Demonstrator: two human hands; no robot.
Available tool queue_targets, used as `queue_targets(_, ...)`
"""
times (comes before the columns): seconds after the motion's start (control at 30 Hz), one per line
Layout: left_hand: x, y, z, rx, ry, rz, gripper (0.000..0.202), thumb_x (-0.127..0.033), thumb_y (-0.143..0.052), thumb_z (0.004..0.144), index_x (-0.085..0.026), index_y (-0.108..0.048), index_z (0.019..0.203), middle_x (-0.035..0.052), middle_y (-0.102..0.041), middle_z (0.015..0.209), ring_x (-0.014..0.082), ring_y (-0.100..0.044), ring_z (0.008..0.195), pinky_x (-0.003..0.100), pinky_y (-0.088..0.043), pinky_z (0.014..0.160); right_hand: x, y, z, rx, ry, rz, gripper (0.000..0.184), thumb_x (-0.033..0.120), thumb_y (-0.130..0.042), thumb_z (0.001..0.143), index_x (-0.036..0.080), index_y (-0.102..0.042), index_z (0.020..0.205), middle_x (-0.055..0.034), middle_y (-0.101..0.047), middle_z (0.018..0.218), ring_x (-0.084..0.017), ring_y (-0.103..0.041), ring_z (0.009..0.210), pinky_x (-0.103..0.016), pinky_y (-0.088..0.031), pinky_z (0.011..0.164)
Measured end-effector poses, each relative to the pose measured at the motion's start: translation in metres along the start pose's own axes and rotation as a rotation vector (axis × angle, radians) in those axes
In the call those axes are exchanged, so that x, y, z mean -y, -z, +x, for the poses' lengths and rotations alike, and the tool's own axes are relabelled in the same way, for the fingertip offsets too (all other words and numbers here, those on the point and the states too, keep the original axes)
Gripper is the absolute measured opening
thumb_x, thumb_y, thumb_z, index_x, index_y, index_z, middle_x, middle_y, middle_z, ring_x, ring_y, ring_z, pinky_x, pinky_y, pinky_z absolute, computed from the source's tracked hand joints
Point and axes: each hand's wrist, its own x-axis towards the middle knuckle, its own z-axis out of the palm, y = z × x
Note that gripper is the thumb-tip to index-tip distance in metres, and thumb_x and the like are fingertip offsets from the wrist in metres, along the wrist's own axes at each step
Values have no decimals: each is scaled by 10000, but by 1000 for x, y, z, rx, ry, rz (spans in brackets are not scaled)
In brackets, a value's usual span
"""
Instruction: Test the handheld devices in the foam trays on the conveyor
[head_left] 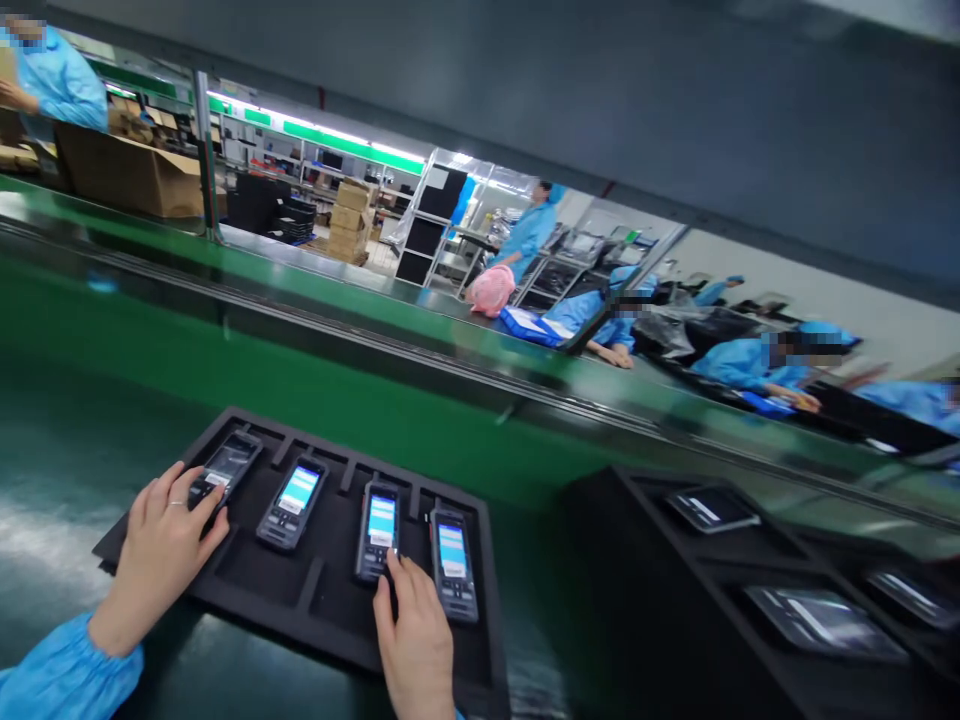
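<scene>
A black foam tray (315, 590) lies on the green belt in front of me, holding several handsets with lit blue-white screens. My left hand (166, 545), a ring on one finger, rests on the tray's left end, its spread fingers touching the leftmost handset (225, 467). A fingertip of my right hand (412, 630) presses the lower part of the third handset (377, 530). Between my hands sits the second handset (292, 503). The fourth handset (454, 562) lies just right of my right hand.
A second black tray (637, 560) with dark devices stands at the right. Behind the green conveyor (315, 385) runs a raised rail. Across the line sit several people in blue coats (750, 362). Cardboard boxes (127, 172) stand at the far left, with shelving behind.
</scene>
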Motion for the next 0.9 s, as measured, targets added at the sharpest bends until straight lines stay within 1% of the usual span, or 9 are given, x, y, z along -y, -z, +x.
queue_targets(0.07, 3, -4, -1, -4, -17, -26, 202, -299, -538, 854, -241, -713, 938, 133, -620, 1174, 368, -488, 1262, 535, -458, 954, 1, 0, 0, 7, -3, -8, 421, 379, -329, 999, 190, -687, 1115, -107, -750, 1019, -222, -705, 954, -355, -607, 819)
queue_targets(0.13, 5, -6, -1, 3, -39, -44, 207, -298, -542, 850, -228, -716, 938, 145, -628, 1160, 381, -494, 1255, 537, -458, 950, 2, -1, 0, 10, -5, -9, 417, 366, -328, 998, 187, -685, 1116, -110, -748, 1018, -225, -703, 958, -364, -607, 822)
queue_targets(0.23, 3, -2, 2, 25, -43, -39, 219, -279, -543, 855, -200, -725, 946, 168, -635, 1151, 391, -494, 1247, 539, -451, 959, 1, -3, -1, 6, -1, 5, 393, 342, -347, 990, 188, -685, 1117, -117, -746, 1011, -233, -703, 952, -377, -605, 821)
queue_targets(0.33, -1, 5, 6, 50, -32, -29, 213, -256, -551, 858, -193, -734, 947, 167, -637, 1138, 382, -494, 1242, 528, -449, 973, 0, -4, -1, 9, 10, 11, 390, 349, -361, 984, 177, -688, 1111, -128, -746, 1001, -247, -704, 943, -398, -604, 821)
queue_targets(0.43, -4, 10, 10, 36, -44, -9, 213, -223, -560, 854, -175, -743, 951, 174, -638, 1121, 376, -505, 1224, 514, -459, 969, -2, -4, 0, 16, 26, 7, 384, 357, -383, 977, 161, -689, 1102, -135, -746, 999, -261, -705, 943, -412, -605, 822)
queue_targets(0.6, -6, 12, 10, 31, -48, 30, 214, -196, -567, 852, -168, -748, 962, 175, -638, 1125, 374, -510, 1223, 507, -473, 966, -4, -3, 1, 7, 69, -2, 358, 331, -414, 968, 141, -680, 1115, -133, -743, 998, -263, -706, 941, -400, -604, 814)
queue_targets(0.8, -7, 12, 9, 2, -27, 29, 205, -187, -569, 855, -177, -749, 951, 154, -636, 1115, 361, -516, 1218, 492, -490, 957, -6, -5, 0, -5, 74, -1, 350, 331, -427, 964, 141, -683, 1110, -138, -742, 996, -265, -705, 933, -397, -598, 806)
queue_targets(0.9, -6, 11, 8, -3, -31, 17, 209, -185, -564, 858, -167, -752, 947, 165, -636, 1106, 371, -514, 1215, 500, -488, 951, -4, -3, 1, 2, 69, 3, 345, 326, -425, 965, 150, -678, 1121, -130, -741, 998, -259, -702, 935, -391, -596, 808)
